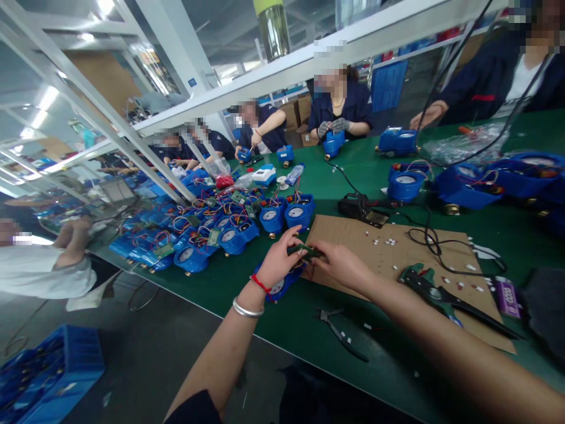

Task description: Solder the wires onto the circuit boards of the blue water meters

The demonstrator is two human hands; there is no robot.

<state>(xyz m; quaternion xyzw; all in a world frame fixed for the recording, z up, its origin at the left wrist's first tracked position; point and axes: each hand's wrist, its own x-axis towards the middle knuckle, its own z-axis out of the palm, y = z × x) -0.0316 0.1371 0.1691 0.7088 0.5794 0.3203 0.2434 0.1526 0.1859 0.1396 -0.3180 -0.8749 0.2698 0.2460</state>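
My left hand (279,259), with a red cord and a silver bangle at its wrist, is closed on one side of a small green circuit board (304,251). The fingers of my right hand (343,265) pinch the board's other end. Directly below lies a blue water meter (282,287), partly hidden by my left hand. Under my right forearm, a pair of cutting pliers (326,317) rests on the green tabletop. To the right, a wire stripper (435,294) with green and black parts lies across a cardboard sheet (353,235).
Several blue meters with loose wires (233,238) crowd the left. Behind the cardboard sit a black tool (359,206) and its cable; a purple cylinder (507,297) is at right. Co-workers sit across the table (362,171). A blue crate (83,365) stands on the floor.
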